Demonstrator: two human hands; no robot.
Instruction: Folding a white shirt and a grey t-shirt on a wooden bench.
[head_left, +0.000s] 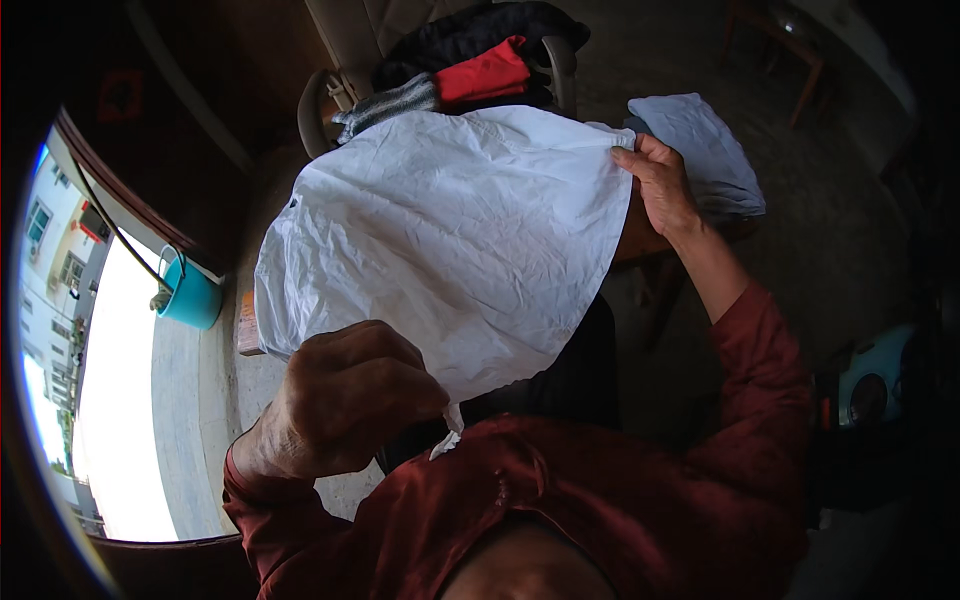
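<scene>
A wrinkled white cloth garment (450, 232) is spread out before me, with a stitched seam along its far edge. My right hand (660, 176) pinches its far right corner between thumb and fingers. Close to the camera, my left hand (360, 390) is closed around the near left part of the cloth, and a small white end hangs below its fingers. A folded pale cloth bundle (697, 150) lies just beyond my right hand, on a wooden surface.
Beyond the garment stands an armchair (559, 71) holding red cloth (484, 71), grey patterned cloth (394, 101) and black cloth (480, 34). A turquoise bucket (193, 296) is at the left by the bright doorway. At the far right back is a wooden stool or small table (780, 37).
</scene>
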